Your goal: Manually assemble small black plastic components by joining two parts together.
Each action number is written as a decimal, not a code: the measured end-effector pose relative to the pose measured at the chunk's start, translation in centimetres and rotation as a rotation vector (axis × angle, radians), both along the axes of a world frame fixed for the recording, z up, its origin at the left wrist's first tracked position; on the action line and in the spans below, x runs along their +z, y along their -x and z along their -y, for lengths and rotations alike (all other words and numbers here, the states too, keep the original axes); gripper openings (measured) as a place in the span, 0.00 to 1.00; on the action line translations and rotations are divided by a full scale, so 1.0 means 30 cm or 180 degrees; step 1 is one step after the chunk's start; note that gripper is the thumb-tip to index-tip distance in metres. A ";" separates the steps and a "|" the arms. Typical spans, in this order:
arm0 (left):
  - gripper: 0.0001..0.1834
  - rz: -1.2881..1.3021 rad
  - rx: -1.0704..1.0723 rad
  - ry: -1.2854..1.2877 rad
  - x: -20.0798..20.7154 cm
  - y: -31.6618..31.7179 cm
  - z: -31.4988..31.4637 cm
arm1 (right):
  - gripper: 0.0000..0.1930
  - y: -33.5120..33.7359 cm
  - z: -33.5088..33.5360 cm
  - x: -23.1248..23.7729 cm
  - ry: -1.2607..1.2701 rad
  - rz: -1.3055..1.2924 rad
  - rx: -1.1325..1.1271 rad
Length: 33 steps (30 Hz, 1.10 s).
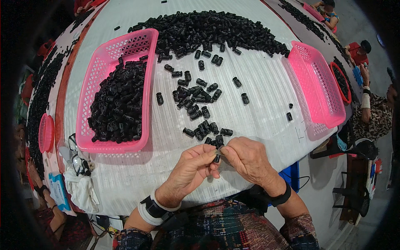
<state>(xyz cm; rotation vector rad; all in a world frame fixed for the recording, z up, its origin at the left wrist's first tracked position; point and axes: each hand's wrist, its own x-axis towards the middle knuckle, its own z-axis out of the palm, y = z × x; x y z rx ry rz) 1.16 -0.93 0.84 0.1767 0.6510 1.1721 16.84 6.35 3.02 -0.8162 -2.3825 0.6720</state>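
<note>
Just in front of you, your left hand (189, 168) pinches a small black plastic piece (217, 158) and your right hand (248, 159) grips a thin pale sliver (219, 151) beside it; a firm left pinch, fingertips clear of the sliver, should steady the work. Your fingers hide most of both, so what the sliver is cannot be told. Beyond lie loose black pieces (205, 112) between two pink baskets (151, 83), then a wide black heap (216, 31).

A white-covered table (266, 96) is bearing a curved heap of black pieces (216, 33), with scattered ones lying nearer. 2 pink baskets (151, 83) are standing at left and right, and a white cloth (81, 191) is lying at the left edge.
</note>
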 end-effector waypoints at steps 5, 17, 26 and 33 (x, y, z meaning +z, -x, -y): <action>0.08 0.0045 -0.0034 -0.0004 -0.007 0.005 0.003 | 0.10 -0.003 -0.003 0.000 0.0007 0.0118 0.0049; 0.07 0.0209 -0.0104 0.0049 0.007 -0.006 -0.006 | 0.10 -0.007 0.008 0.008 0.0540 -0.0368 -0.0127; 0.08 0.0461 -0.0245 -0.0027 -0.009 -0.003 -0.002 | 0.10 0.002 0.023 0.001 0.0494 -0.0178 -0.0157; 0.08 0.0545 -0.0226 -0.0054 -0.021 0.002 -0.003 | 0.09 0.006 0.026 -0.004 0.0330 -0.0030 -0.0121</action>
